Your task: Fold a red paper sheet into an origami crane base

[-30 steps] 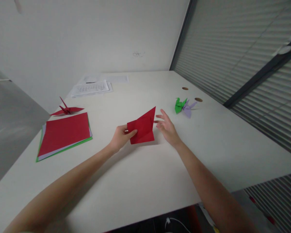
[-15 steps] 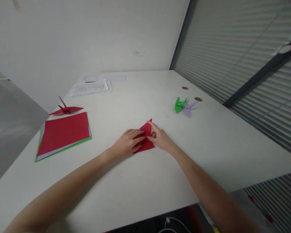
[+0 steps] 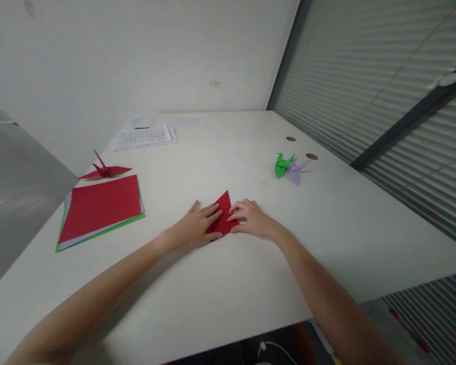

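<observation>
A folded piece of red origami paper [image 3: 224, 208] lies on the white table, its point facing away from me. My left hand [image 3: 195, 225] rests flat on its left side with the fingers spread. At the right corner, my right hand [image 3: 253, 219] is curled, fingertips on top of the paper and thumb by the lower edge. The fingers cover parts of both sides, so some of the folds are hidden.
To the left lies a stack of red, lilac and green sheets [image 3: 104, 208], with a red paper crane [image 3: 105, 171] behind it. Green [image 3: 283, 166] and lilac [image 3: 295, 173] cranes stand at the right. Printed papers [image 3: 144, 137] lie at the back.
The paper's tip has turned a little to the left. My right hand has left the tip and come down to the right corner. My left fingers have spread wider.
</observation>
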